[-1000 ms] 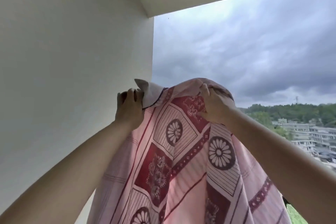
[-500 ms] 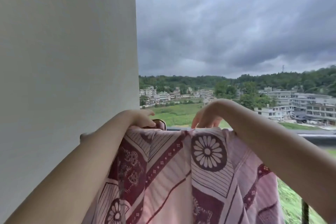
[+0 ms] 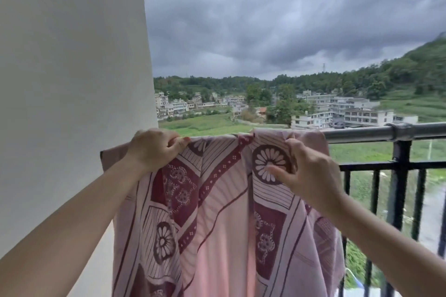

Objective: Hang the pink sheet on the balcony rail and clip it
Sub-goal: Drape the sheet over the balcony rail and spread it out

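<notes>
The pink sheet, patterned with maroon bands and white flower medallions, is draped over the metal balcony rail at centre frame and hangs down toward the bottom edge. The left hand, beside the white wall at left, grips the sheet's top edge at the rail. The right hand, right of centre, pinches a fold just below the rail.
</notes>
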`<state>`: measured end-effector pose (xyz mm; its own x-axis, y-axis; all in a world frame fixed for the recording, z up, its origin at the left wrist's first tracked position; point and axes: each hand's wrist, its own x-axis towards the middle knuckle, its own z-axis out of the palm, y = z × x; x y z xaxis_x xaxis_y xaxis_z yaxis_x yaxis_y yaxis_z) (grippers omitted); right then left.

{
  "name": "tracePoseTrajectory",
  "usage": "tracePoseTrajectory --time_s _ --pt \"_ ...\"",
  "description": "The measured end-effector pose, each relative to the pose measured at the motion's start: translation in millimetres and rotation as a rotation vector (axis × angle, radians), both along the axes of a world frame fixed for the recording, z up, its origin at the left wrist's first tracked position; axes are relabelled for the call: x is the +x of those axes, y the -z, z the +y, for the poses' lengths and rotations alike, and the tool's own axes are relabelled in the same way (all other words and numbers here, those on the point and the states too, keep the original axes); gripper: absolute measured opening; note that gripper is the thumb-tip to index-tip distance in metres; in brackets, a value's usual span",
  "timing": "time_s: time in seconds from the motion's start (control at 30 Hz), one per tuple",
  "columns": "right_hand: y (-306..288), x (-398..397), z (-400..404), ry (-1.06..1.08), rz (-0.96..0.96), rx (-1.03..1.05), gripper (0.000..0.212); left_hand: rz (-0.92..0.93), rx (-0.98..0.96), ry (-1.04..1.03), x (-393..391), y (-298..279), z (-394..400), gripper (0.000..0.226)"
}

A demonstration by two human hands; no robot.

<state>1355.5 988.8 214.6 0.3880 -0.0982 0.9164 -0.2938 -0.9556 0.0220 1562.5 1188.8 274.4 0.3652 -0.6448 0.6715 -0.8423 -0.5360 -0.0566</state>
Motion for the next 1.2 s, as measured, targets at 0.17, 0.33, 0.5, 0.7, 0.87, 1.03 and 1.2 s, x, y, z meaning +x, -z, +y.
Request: tracePoseTrajectory --time_s 0.17,0.33,0.5,0.7,0.87,1.03,1.2 --pt "52 12 9 0.209 0.188 0.617 0.058 0.048 -0.124 0.188 -9 2 3 0.050" --pt "26 -16 -8 -0.121 0.018 1.114 0.016 -0.036 -0.260 0.170 -15 11 -2 0.009" --pt "-67 -51 -20 0.025 -0.170 0.714 0.020 -0.029 -0.284 0.063 -25 5 -11 0.017" --pt "-189 18 -14 0.126 -0.055 0.183 0.039 0.084 -0.601 -0.164 -22 -53 -18 0.026" --pt "-199 89 -34 0.121 0.482 0.096 0.071 0.353 -0.216 -0.349 11 -82 -24 0.042" --pt "-129 91 -43 0.012 0.993 0.322 0.033 0.433 0.037 -0.137 -20 -47 -54 0.036" --pt "-104 34 -39 -0.165 0.473 0.251 0.027 0.309 0.014 0.137 -75 -16 -86 0.031"
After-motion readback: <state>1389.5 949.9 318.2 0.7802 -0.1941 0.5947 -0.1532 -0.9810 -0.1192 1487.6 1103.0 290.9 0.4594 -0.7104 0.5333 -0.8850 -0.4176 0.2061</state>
